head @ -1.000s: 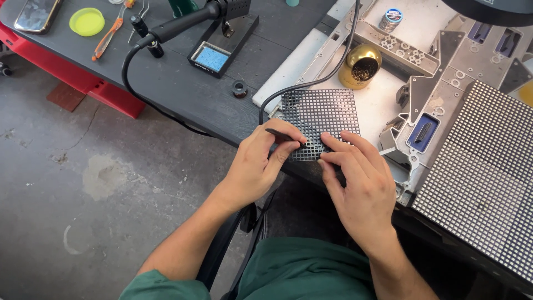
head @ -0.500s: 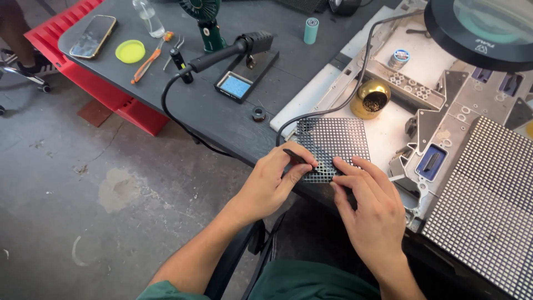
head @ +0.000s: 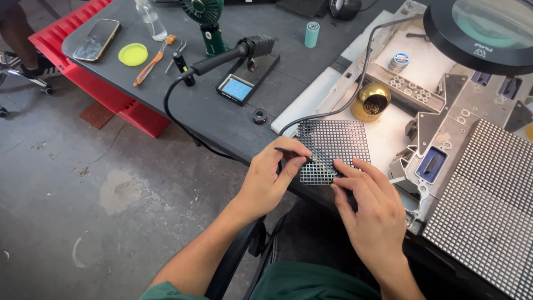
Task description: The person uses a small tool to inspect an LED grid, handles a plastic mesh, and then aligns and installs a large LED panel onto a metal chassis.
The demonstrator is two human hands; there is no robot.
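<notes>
Black perforated grid panel [head: 333,149], square, matte, fine square holes, lies flat at bench edge, centre frame. One small panel; one larger dotted panel [head: 488,205] at 3 o'clock. Left hand [head: 272,180] curled, thumb + forefinger pinching thin dark tweezers [head: 293,154], tips on panel's near-left edge. Right hand [head: 372,214] flat, fingers spread, tips pressing panel's near edge at 5 o'clock. Brass tip-cleaner pot [head: 372,103], round, shiny, at 12 o'clock of panel. One soldering iron [head: 227,54] w/ black cable at 10 o'clock.
</notes>
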